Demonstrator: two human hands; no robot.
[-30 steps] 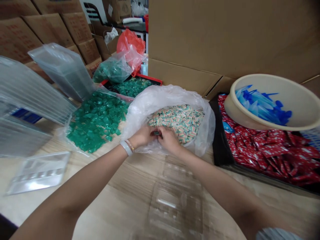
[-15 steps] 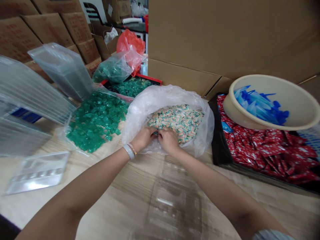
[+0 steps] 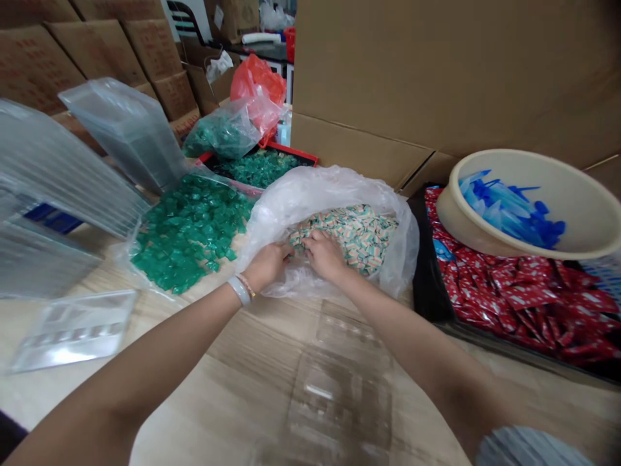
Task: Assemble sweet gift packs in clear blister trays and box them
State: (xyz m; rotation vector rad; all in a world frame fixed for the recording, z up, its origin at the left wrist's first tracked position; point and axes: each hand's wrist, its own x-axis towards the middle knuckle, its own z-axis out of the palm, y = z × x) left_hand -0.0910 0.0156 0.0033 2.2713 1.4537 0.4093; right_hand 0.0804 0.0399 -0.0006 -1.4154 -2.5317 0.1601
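Observation:
A white plastic bag lies with its mouth spread wide, full of small flat pieces striped in pale orange, green and cream. At the bag's near left edge is my left hand, its fingers curled together; whatever they hold is hidden. My right hand reaches over the front of the pieces, fingers bent and drawn together at the tips. Anything between those fingertips is too small to make out. A narrow gap separates the two hands. Below them, a clear plastic tray with moulded compartments rests on the wooden table.
Green wrapped pieces spread on plastic at the left, near stacked clear trays and a single clear tray. To the right, a cream basin of blue pieces sits over red packets. Cardboard stands behind.
My hands have moved apart: the left has shifted slightly left, while the right has risen a little farther over the pieces. The whole view has shifted slightly.

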